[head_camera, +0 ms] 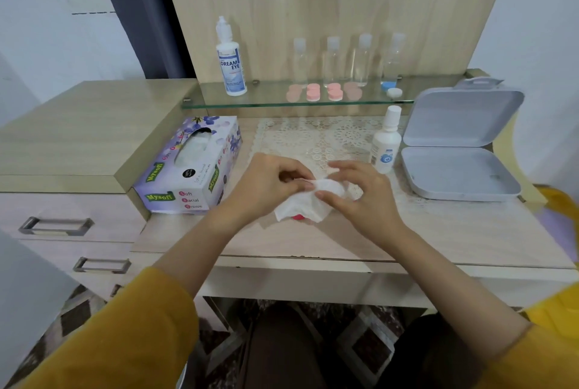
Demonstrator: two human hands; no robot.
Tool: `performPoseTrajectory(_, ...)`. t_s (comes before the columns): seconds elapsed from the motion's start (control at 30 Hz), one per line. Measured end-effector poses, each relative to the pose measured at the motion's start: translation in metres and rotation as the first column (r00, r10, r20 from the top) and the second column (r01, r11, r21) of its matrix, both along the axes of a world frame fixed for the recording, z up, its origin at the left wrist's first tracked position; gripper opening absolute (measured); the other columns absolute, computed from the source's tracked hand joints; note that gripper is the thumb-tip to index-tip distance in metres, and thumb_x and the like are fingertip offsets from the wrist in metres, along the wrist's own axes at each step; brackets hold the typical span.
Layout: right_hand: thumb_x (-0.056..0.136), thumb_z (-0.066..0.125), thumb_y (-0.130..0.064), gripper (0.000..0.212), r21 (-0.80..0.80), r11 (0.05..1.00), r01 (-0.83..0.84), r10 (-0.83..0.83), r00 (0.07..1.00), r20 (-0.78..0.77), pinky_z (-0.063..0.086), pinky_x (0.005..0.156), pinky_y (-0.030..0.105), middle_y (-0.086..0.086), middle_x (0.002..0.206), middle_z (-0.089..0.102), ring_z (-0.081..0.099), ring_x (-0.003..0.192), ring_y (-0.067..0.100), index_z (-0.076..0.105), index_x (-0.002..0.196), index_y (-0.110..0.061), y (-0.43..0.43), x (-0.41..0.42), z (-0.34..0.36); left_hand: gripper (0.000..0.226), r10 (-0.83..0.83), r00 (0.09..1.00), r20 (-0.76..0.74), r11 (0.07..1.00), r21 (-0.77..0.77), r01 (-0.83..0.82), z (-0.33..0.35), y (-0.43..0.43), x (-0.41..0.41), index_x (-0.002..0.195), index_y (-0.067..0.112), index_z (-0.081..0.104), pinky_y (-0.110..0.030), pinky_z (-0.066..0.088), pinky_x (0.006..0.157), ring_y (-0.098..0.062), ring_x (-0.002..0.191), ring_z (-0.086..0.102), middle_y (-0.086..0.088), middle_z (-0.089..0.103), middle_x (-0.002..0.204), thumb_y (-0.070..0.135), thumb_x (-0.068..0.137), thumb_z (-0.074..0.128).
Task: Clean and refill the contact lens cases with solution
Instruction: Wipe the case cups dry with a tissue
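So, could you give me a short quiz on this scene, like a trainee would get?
1. True or false: the grey box lies open.
2. What do the left hand and right hand pinch between them? A sponge; B white tissue; C spoon.
3. Fill in: the Dream Eye bottle stands on the glass ____.
Key: 1 true; 2 B; 3 shelf.

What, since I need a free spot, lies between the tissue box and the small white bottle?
Head view: a lace mat; at its near edge the left hand and right hand hold a tissue.
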State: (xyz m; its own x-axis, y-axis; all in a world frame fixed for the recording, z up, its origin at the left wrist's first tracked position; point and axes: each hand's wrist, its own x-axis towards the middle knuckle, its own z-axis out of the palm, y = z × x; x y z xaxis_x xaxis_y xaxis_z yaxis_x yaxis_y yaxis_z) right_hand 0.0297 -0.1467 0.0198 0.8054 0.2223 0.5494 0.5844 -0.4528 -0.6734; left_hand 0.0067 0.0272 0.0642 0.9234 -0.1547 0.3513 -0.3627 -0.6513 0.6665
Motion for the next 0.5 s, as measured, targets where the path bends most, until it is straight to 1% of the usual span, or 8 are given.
performPoseTrajectory(0.07, 0.067, 0.071, -0.021, 0.010, 0.062, 0.998, 0.015, -0.015, 1.000, 0.006, 0.046, 0.075, 0.033, -0.006, 0.093, 0.065, 0.060, 0.090, 0.019, 0.066, 0.073, -0.014, 0.000, -0.002, -0.004, 0.008, 0.041, 0.999, -0.009, 0.998, -0.037, -0.042, -0.005, -0.002, -0.002, 0.077, 0.014, 0.072, -0.015, 0.047, 0.064, -0.008, 0.064, 0.058, 0.005, 0.066, 0.070, 0.007, 0.073, 0.074)
performPoseTrajectory(0.13, 0.066, 0.068, -0.024, 0.010, 0.103, 0.995, -0.011, 0.012, 1.000, -0.011, 0.043, 0.069, 0.029, -0.010, 0.088, 0.063, 0.061, 0.087, 0.018, 0.060, 0.071, -0.022, 0.001, -0.007, -0.004, 0.013, 0.085, 0.996, -0.026, 0.992, -0.096, -0.087, -0.009, -0.003, -0.002, 0.073, 0.018, 0.068, -0.012, 0.045, 0.061, -0.002, 0.061, 0.055, 0.007, 0.063, 0.068, 0.007, 0.074, 0.074)
performPoseTrajectory(0.2, 0.063, 0.068, -0.038, 0.013, 0.112, 0.992, -0.053, 0.059, 0.997, -0.055, 0.043, 0.074, 0.024, -0.014, 0.094, 0.063, 0.061, 0.094, 0.014, 0.059, 0.069, -0.030, 0.002, -0.014, -0.004, 0.019, 0.100, 0.993, -0.055, 0.981, -0.159, -0.108, -0.013, -0.005, -0.003, 0.070, 0.020, 0.064, -0.008, 0.042, 0.060, 0.002, 0.061, 0.055, 0.008, 0.062, 0.069, 0.003, 0.075, 0.071)
performPoseTrajectory(0.3, 0.070, 0.063, -0.049, 0.019, 0.200, 0.970, -0.135, 0.184, 0.951, -0.249, 0.039, 0.089, 0.017, -0.014, 0.106, 0.064, 0.056, 0.107, 0.002, 0.070, 0.067, -0.031, 0.003, -0.020, -0.001, 0.023, 0.074, 0.992, -0.097, 0.959, -0.265, -0.098, -0.015, -0.009, -0.005, 0.072, 0.018, 0.064, -0.009, 0.045, 0.065, 0.000, 0.066, 0.058, 0.006, 0.063, 0.072, -0.004, 0.077, 0.066)
performPoseTrajectory(0.37, 0.078, 0.059, -0.040, 0.024, 0.278, 0.946, -0.168, 0.254, 0.917, -0.307, 0.041, 0.089, 0.015, -0.009, 0.105, 0.067, 0.058, 0.105, 0.001, 0.074, 0.072, -0.023, 0.003, -0.020, -0.002, 0.020, 0.047, 0.993, -0.107, 0.943, -0.324, -0.079, -0.015, -0.010, -0.006, 0.074, 0.014, 0.065, -0.010, 0.047, 0.066, 0.001, 0.067, 0.060, 0.004, 0.064, 0.073, -0.006, 0.078, 0.064)
performPoseTrajectory(0.43, 0.078, 0.066, -0.020, 0.009, 0.314, 0.936, -0.158, 0.256, 0.918, -0.302, 0.045, 0.085, 0.019, -0.007, 0.091, 0.070, 0.063, 0.091, 0.004, 0.072, 0.072, -0.017, 0.002, -0.019, -0.002, 0.021, 0.023, 0.993, -0.120, 0.927, -0.369, -0.066, -0.014, -0.011, -0.006, 0.076, 0.013, 0.065, -0.010, 0.047, 0.067, 0.002, 0.068, 0.061, 0.003, 0.064, 0.075, -0.007, 0.079, 0.063)
performPoseTrajectory(0.47, 0.076, 0.069, -0.009, 0.011, 0.320, 0.937, -0.143, 0.244, 0.921, -0.303, 0.046, 0.080, 0.021, -0.007, 0.081, 0.069, 0.063, 0.082, 0.006, 0.069, 0.070, -0.017, 0.002, -0.018, -0.002, 0.022, 0.016, 0.992, -0.124, 0.923, -0.381, -0.062, -0.014, -0.011, -0.007, 0.076, 0.014, 0.065, -0.011, 0.047, 0.068, 0.002, 0.069, 0.061, 0.004, 0.065, 0.075, -0.007, 0.080, 0.062)
performPoseTrajectory(0.5, 0.074, 0.070, 0.000, 0.020, 0.326, 0.937, -0.124, 0.229, 0.924, -0.306, 0.044, 0.074, 0.020, -0.007, 0.074, 0.065, 0.060, 0.074, 0.008, 0.065, 0.068, -0.018, 0.002, -0.018, -0.002, 0.023, 0.010, 0.992, -0.129, 0.918, -0.392, -0.060, -0.014, -0.012, -0.007, 0.077, 0.015, 0.065, -0.010, 0.047, 0.069, 0.002, 0.070, 0.061, 0.004, 0.065, 0.076, -0.007, 0.081, 0.061)
